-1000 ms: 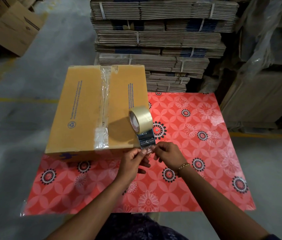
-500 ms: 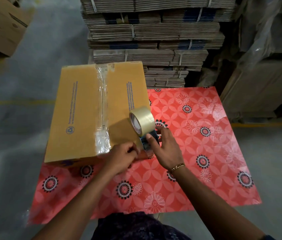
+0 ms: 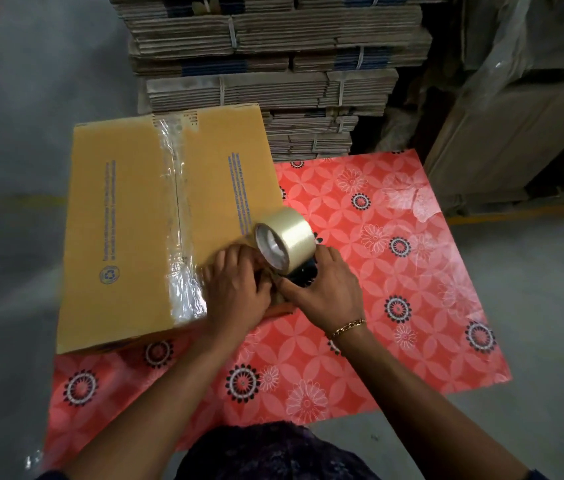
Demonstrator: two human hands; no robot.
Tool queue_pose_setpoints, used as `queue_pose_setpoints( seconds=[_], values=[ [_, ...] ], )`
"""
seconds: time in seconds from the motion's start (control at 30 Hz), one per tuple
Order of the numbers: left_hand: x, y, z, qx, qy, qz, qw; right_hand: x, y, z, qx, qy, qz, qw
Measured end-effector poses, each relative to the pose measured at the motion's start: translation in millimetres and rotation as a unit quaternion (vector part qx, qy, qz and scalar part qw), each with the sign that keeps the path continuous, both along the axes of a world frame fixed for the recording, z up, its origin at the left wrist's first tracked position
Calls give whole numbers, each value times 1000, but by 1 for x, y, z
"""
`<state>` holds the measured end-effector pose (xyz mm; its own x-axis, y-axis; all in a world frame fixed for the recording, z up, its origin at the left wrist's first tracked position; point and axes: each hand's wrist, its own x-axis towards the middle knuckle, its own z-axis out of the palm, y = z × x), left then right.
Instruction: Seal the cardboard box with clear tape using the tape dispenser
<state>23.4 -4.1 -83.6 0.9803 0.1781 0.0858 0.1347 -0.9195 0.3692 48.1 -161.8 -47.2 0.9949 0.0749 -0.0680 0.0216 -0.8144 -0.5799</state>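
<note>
A closed yellow-brown cardboard box (image 3: 121,230) lies on a red flowered mat (image 3: 394,282). A strip of clear tape (image 3: 178,216) runs along its centre seam and over the near edge. My right hand (image 3: 325,289) grips the dark tape dispenser (image 3: 303,277), which carries a roll of clear tape (image 3: 285,237), at the box's near right corner. My left hand (image 3: 239,285) presses flat on that corner, right beside the dispenser, and looks blurred. The tape end under my hands is hidden.
Bundled stacks of flat cardboard (image 3: 273,57) rise just behind the box and mat. Large plastic-wrapped cartons (image 3: 516,116) stand at the right. Grey concrete floor (image 3: 13,116) stretches to the left, with another carton at the far left edge.
Both hands moved forward from the mat onto the box's near right corner. My right hand shifted from the tape end to gripping the dispenser, and my left hand now presses on the box.
</note>
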Motion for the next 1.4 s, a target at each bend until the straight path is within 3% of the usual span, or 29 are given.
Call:
queue_pose_setpoints(
  seconds=[0.17, 0.3, 0.53, 0.83, 0.93, 1.03, 1.2, 1.4],
  values=[
    [27, -20, 2, 27, -21, -79, 996, 17, -55, -22, 210, 112, -109, 965],
    [38, -32, -7, 64, 23, -104, 992, 38, -93, -51, 300, 187, -179, 918],
    [38, -35, -10, 109, 11, -98, 989, 68, -126, -93, 376, 266, -296, 837],
    [37, -36, -14, 116, -2, -89, 989, 84, -148, -108, 400, 296, -323, 805],
    [37, -37, -14, 116, -10, -86, 989, 84, -152, -115, 379, 273, -317, 825],
    [38, -37, -14, 119, -11, -83, 989, 84, -154, -118, 300, 259, -293, 870],
    [37, -38, -13, 124, -11, -86, 989, 86, -162, -124, 209, 261, -285, 899],
    [35, -39, -14, 117, -13, -87, 989, 74, -177, -92, 207, 230, -235, 922]
  ],
)
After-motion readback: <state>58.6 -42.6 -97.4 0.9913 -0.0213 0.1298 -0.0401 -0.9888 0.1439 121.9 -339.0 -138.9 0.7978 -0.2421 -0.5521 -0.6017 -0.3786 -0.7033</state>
